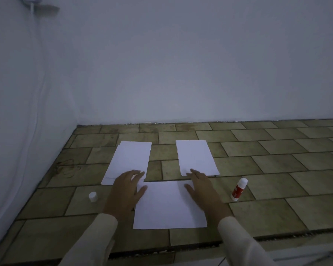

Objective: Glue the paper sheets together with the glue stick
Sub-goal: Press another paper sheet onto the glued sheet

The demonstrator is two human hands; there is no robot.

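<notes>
Paper lies in three places on the tiled counter (277, 212) in the head view. A left pile (130, 160) of slightly offset sheets and a right pile (195, 157) sit side by side nearer the wall (181, 64), with a bare strip of tile between them. A single white sheet (169, 206) lies nearest the person, centred below that gap.

The left hand (126, 191) rests flat on the single sheet's left edge, its fingertips over the near corner of the left pile. The right hand (202, 189) lies flat on the sheet's right edge, fingertips touching the right pile's near edge. Each grip is wide, fingers straight and holding nothing. Both arms wear cream sleeves (238, 239).

The red glue stick (238, 189) sits to the right of the right hand, apart from it and off the paper. A small white cap (92, 196) stands to the left of the left hand. A white cable (35, 93) runs down the left wall.
</notes>
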